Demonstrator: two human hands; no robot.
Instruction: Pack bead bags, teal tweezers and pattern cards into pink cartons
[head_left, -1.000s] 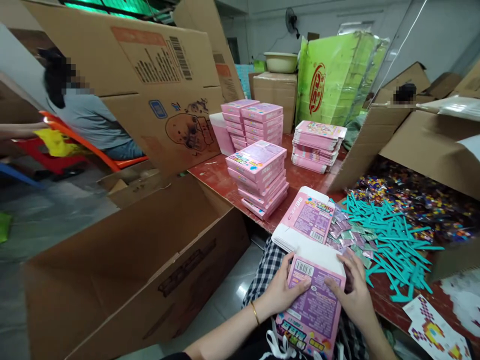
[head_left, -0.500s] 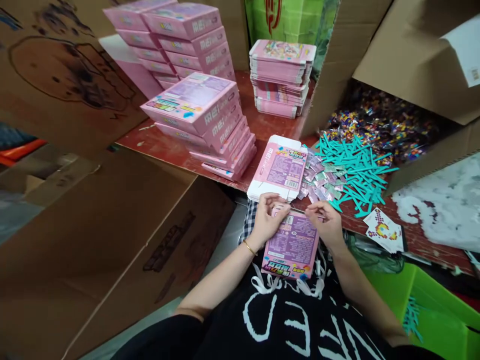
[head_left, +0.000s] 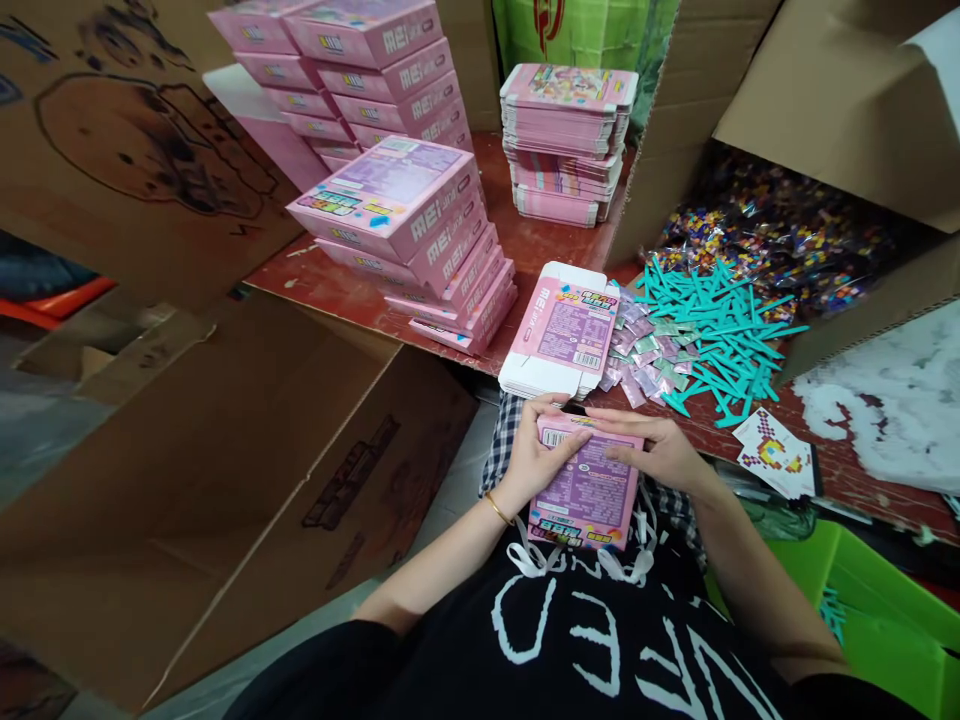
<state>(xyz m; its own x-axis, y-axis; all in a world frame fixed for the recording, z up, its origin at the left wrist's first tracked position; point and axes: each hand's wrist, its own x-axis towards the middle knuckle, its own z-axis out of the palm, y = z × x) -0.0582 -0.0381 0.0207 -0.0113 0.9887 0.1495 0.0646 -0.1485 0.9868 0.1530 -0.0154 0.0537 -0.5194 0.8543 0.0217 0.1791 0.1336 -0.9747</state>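
One pink and purple box (head_left: 589, 495) lies in the person's lap, its printed back facing up and its upper edge close to the table (head_left: 499, 235). The left hand (head_left: 531, 460) grips its left side, thumb on the printed face and fingers at the top edge; the right hand (head_left: 667, 452) is partly closed over the upper right, fingers across the face. Just past the box, flat cartons (head_left: 566, 325) lie stacked at the table's edge. To their right come small sachets (head_left: 649, 350), a heap of teal sticks (head_left: 724, 335) and printed cards (head_left: 776, 458), with bags of coloured pieces (head_left: 780, 225) behind. Filled-out pink boxes (head_left: 397, 195) stand in stacks at the left, a carton pile (head_left: 566, 125) farther back, and a green bin (head_left: 862, 610) sits low on the right
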